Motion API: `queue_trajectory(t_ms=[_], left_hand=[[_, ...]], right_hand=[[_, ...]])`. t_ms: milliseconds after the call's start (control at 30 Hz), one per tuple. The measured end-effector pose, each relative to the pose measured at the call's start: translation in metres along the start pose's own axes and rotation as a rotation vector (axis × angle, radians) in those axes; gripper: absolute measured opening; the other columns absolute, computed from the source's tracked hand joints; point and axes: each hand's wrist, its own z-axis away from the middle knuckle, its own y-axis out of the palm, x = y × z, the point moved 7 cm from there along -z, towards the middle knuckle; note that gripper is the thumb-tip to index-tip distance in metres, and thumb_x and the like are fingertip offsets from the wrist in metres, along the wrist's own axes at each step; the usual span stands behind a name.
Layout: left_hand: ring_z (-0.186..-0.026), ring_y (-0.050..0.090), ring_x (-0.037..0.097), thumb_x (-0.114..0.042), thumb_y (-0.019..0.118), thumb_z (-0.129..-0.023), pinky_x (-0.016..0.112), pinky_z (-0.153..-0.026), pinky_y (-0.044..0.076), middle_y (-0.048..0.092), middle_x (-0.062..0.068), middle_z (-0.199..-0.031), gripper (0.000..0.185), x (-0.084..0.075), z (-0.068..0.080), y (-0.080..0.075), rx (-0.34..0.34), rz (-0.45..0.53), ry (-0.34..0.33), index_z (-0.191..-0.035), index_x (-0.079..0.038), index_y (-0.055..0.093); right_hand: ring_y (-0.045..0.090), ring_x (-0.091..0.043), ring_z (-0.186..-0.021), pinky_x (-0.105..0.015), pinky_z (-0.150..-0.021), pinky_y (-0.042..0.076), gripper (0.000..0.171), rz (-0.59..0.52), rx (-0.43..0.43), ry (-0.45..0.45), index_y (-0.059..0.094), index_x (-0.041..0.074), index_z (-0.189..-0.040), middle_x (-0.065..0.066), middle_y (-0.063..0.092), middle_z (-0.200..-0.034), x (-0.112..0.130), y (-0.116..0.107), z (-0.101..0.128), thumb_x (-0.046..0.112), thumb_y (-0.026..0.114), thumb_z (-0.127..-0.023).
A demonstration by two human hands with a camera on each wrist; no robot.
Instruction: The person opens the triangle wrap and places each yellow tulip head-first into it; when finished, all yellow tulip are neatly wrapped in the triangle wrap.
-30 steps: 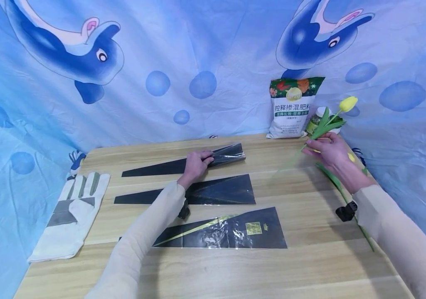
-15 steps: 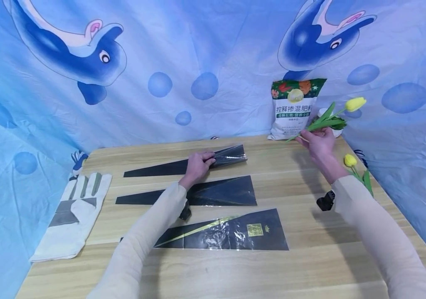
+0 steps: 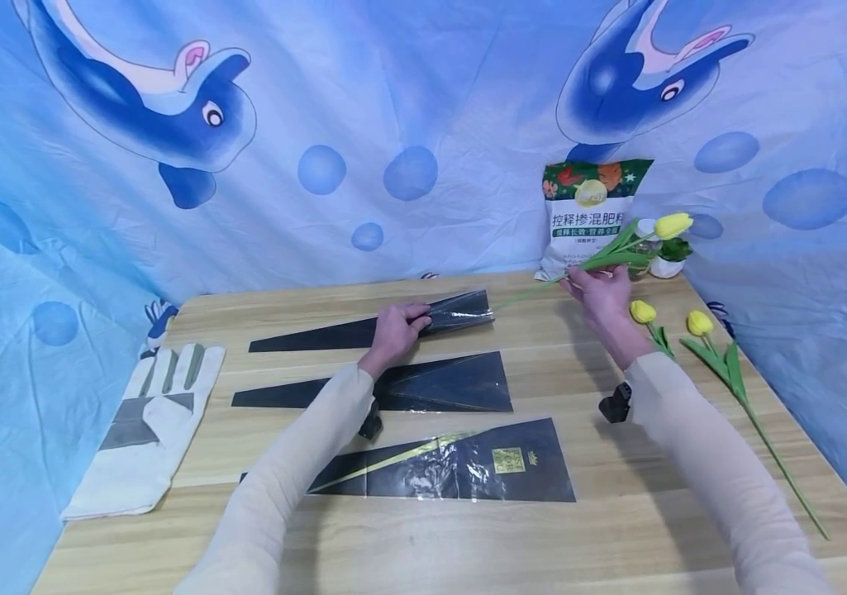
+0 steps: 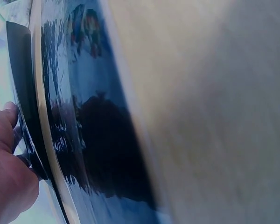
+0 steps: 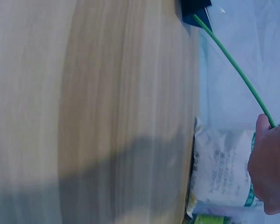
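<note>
My left hand [image 3: 392,330] has its fingers curled round the far black sleeve [image 3: 364,329], a glossy, crinkly plastic cone lying flat near the back of the table [image 3: 468,537]; the grip sits about mid-length, with the wide mouth end opening toward the right. My right hand [image 3: 600,291] pinches the thin green stem of a yellow tulip [image 3: 672,225], fingers closed on it just below the long leaves; the stem runs left, its tip close to the sleeve's mouth, and the bud is raised before the fertilizer bag [image 3: 588,215]. Two more flat black sleeves lie nearer me, the middle sleeve [image 3: 423,384] and the near sleeve [image 3: 460,471], which carries a gold print. Two loose tulips [image 3: 698,324] lie on the pale wood right of my forearm. A white fabric glove [image 3: 148,426] lies at the left edge.
</note>
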Motion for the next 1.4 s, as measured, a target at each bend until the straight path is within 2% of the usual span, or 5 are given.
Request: queue_trajectory(t_ms=[333,633,833,1033,1400], left_hand=[[-0.12,0.061,0.028,-0.016,0.071,-0.095,0.041,-0.098,0.051,0.069,0.01,-0.122,0.027,-0.001,0.0,0.0,-0.002,0.003,0.002,-0.12,-0.007,0.073],[-0.119,0.062,0.028,-0.015,0.071,-0.095,0.041,-0.097,0.051,0.069,0.011,-0.12,0.026,-0.002,0.003,0.001,-0.012,0.003,0.015,-0.119,-0.005,0.073],[-0.119,0.062,0.027,-0.014,0.072,-0.094,0.04,-0.098,0.05,0.07,0.01,-0.12,0.026,-0.002,0.002,0.002,-0.02,-0.003,0.017,-0.119,-0.005,0.073],[-0.119,0.062,0.028,-0.014,0.072,-0.094,0.041,-0.098,0.051,0.07,0.011,-0.119,0.026,-0.004,0.002,0.002,-0.02,-0.001,0.026,-0.118,-0.005,0.074],[-0.119,0.062,0.028,-0.014,0.072,-0.094,0.04,-0.098,0.051,0.07,0.01,-0.119,0.026,-0.004,0.001,0.001,-0.02,0.005,0.026,-0.118,-0.005,0.074]], right_hand=[[0.066,-0.018,-0.089,-0.039,-0.092,0.053,0.047,0.061,0.029,0.022,0.041,0.002,-0.122,-0.015,0.057,-0.108,-0.024,0.014,0.008,-0.02,0.062,-0.087],[0.068,-0.022,-0.089,-0.034,-0.085,0.057,0.046,0.182,0.005,0.018,0.041,0.004,-0.118,-0.019,0.06,-0.11,-0.047,0.018,0.012,-0.017,0.067,-0.086],[0.069,-0.022,-0.087,-0.031,-0.083,0.058,0.057,0.231,0.003,0.016,0.041,-0.002,-0.133,-0.019,0.06,-0.111,-0.056,0.019,0.014,-0.013,0.071,-0.086],[0.069,-0.022,-0.089,-0.031,-0.083,0.058,0.055,0.235,0.013,0.028,0.042,-0.002,-0.134,-0.016,0.058,-0.112,-0.06,0.021,0.017,-0.01,0.071,-0.087],[0.068,-0.023,-0.099,-0.037,-0.09,0.056,0.037,0.248,-0.006,0.082,0.052,0.001,-0.133,-0.012,0.063,-0.111,-0.06,0.015,0.021,0.02,0.06,-0.102]])
